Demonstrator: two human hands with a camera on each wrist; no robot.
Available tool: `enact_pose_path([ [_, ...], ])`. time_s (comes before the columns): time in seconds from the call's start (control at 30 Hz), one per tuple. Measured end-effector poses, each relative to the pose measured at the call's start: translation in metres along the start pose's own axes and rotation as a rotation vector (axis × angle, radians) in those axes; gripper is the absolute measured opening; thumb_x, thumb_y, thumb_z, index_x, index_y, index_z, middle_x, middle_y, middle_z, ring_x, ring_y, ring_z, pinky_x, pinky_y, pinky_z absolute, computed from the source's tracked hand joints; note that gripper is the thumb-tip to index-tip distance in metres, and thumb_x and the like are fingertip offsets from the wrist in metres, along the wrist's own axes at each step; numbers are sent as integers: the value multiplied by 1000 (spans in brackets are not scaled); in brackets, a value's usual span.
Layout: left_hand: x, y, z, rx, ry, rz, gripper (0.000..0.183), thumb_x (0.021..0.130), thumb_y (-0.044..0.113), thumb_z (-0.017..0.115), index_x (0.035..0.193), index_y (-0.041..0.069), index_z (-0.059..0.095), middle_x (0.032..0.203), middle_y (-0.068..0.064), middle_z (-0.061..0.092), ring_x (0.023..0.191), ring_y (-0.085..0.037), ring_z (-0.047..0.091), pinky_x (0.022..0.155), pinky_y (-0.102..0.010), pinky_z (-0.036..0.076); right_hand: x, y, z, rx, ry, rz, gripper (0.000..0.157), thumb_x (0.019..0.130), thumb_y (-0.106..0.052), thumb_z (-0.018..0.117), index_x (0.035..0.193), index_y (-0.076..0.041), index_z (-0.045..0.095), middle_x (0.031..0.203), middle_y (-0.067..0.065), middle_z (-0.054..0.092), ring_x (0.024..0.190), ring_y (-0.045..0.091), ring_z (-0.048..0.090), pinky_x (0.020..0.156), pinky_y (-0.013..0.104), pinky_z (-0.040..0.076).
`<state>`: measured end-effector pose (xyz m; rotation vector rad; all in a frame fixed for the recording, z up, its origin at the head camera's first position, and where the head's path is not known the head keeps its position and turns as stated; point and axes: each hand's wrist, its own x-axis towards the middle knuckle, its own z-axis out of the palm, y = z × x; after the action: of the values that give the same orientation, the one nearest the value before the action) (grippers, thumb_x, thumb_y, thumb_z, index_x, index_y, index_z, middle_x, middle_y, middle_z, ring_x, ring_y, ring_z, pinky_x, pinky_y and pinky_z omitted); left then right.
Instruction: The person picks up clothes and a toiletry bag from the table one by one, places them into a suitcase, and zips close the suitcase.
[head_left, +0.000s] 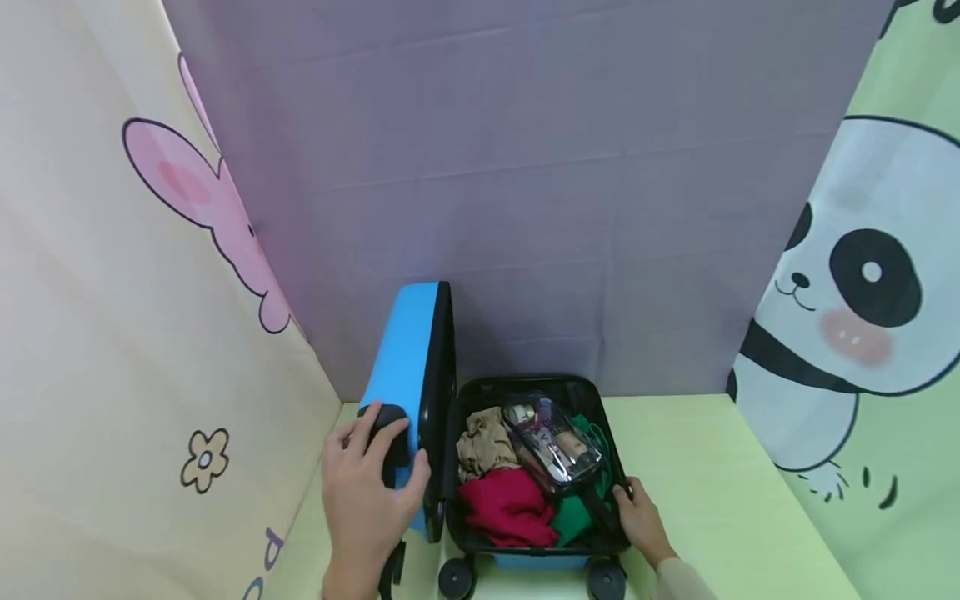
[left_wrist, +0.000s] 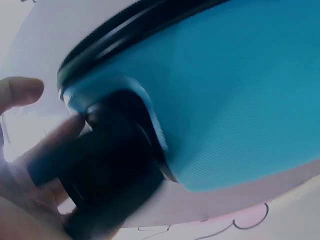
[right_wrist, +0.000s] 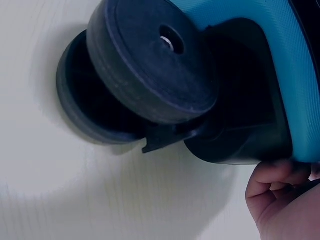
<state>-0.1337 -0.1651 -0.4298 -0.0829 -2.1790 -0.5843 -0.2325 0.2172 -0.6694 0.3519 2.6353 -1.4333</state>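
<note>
A small blue suitcase [head_left: 543,562] with black trim lies open on the table, its blue lid [head_left: 401,342] standing upright at the left. My left hand [head_left: 375,483] grips the lid at a black wheel [left_wrist: 110,165], fingers bent over it and thumb by the lid's edge; this wheel is blurred in the left wrist view. My right hand [head_left: 641,521] holds the base's rim at its near right corner, fingers curled under the shell beside a black double wheel [right_wrist: 160,60]. Inside lie a beige cloth [head_left: 485,442], a red cloth [head_left: 506,508], green cloth [head_left: 573,521] and a clear toiletry pouch [head_left: 558,446].
The pale table [head_left: 697,467] extends to the right of the suitcase. A grey curtain [head_left: 525,192] hangs close behind it. Printed cloths stand at both sides, a pink rabbit [head_left: 243,250] on the left and a panda [head_left: 862,292] on the right.
</note>
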Motion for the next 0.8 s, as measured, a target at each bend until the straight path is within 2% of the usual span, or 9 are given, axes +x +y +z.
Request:
enact_pose_path([
  [0.17, 1, 2, 3, -106, -15, 79, 25, 83, 17, 78, 108, 15, 80, 139, -11, 66, 112, -35, 51, 80, -52, 51, 1, 1, 1, 11, -3, -7, 53, 110, -41, 35, 143, 0, 42, 136, 32, 56, 117, 40, 58, 95, 59, 49],
  [0.3, 2, -1, 4, -251, -48, 75, 26, 86, 8, 76, 111, 15, 78, 138, -8, 67, 114, -30, 50, 85, -49, 45, 2, 1, 2, 13, 1, -8, 51, 109, -38, 35, 142, 0, 43, 136, 31, 57, 116, 39, 58, 94, 57, 49],
  [0.43, 4, -5, 5, -387, -135, 60, 33, 87, 4, 76, 117, 17, 76, 142, -6, 63, 123, -27, 49, 94, -51, 42, 1, 1, 1, 7, 2, -4, 50, 110, -37, 35, 142, 0, 42, 135, 31, 57, 115, 38, 59, 94, 57, 49],
  [0.57, 5, -6, 8, -463, -271, 26, 44, 87, 12, 78, 129, 24, 70, 156, -5, 49, 140, -30, 42, 101, -62, 43, 0, 0, 0, 9, -2, -2, 49, 110, -37, 35, 142, 0, 42, 135, 30, 57, 115, 38, 58, 94, 56, 49],
  [0.67, 6, -5, 10, -509, -412, -15, 57, 87, 23, 79, 139, 34, 60, 168, -5, 30, 150, -38, 31, 103, -74, 40, -1, -1, 0, 17, -3, 2, 49, 110, -37, 35, 142, 0, 43, 135, 30, 57, 116, 38, 58, 95, 56, 49],
  [0.8, 7, 2, 11, -538, -607, -27, 79, 81, 37, 83, 150, 41, 45, 174, -7, 6, 156, -46, 15, 103, -79, 37, -1, 0, -1, 29, -4, 7, 52, 110, -40, 35, 142, 0, 43, 135, 31, 57, 117, 40, 57, 96, 59, 48],
])
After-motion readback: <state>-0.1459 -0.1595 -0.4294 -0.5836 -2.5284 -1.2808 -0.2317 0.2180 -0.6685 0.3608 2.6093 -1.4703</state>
